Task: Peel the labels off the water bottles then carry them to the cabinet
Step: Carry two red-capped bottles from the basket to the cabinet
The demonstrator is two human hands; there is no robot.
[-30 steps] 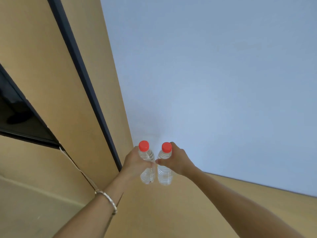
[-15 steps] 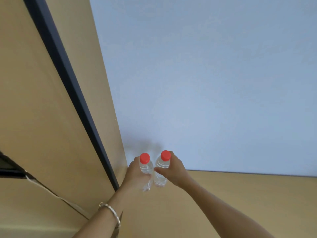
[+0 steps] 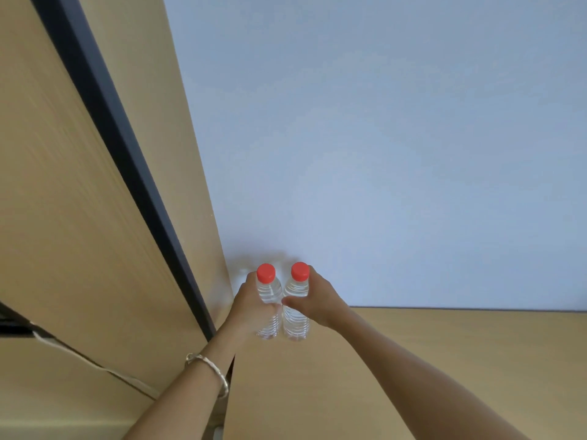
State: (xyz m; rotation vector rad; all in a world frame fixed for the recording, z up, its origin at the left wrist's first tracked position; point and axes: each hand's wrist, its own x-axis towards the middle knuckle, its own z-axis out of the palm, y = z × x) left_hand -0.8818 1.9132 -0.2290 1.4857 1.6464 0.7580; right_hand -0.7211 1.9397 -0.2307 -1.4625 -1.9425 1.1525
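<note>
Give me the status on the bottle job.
Done: both clear bottles look label-free. In hand: the left grip holds the left bottle, the right grip the right bottle, upright, side by side at the tan wooden surface. Left: set them down and let go; whether they already touch it, I cannot tell.

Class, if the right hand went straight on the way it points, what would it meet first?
Probably the pale wall beyond the bottle that the right hand grips; nothing shows between, though depth is unclear.
</note>
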